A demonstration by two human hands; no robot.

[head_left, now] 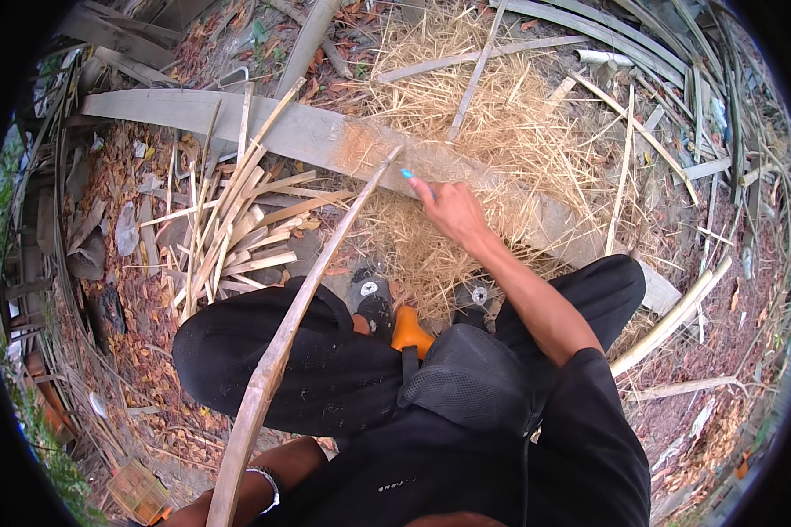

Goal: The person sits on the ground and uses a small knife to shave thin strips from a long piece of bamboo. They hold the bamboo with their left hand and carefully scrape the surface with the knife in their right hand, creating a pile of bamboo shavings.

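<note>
A long wooden strip runs from the lower edge up across my left thigh, its narrow tip over the grey plank. Just right of that tip, my right hand is closed, fingers curled. A small bright blue piece shows at its thumb side; the rest of what it holds is hidden. My left forearm, with a pale bracelet at the wrist, passes beneath the strip. Only part of my left hand shows at the lower edge, its fingers out of sight.
Split strips lie heaped on the left. Straw-coloured shavings cover the ground around the plank. An orange object sits between my shoes. Pale curved lengths lie at right; a small wooden cage stands at lower left.
</note>
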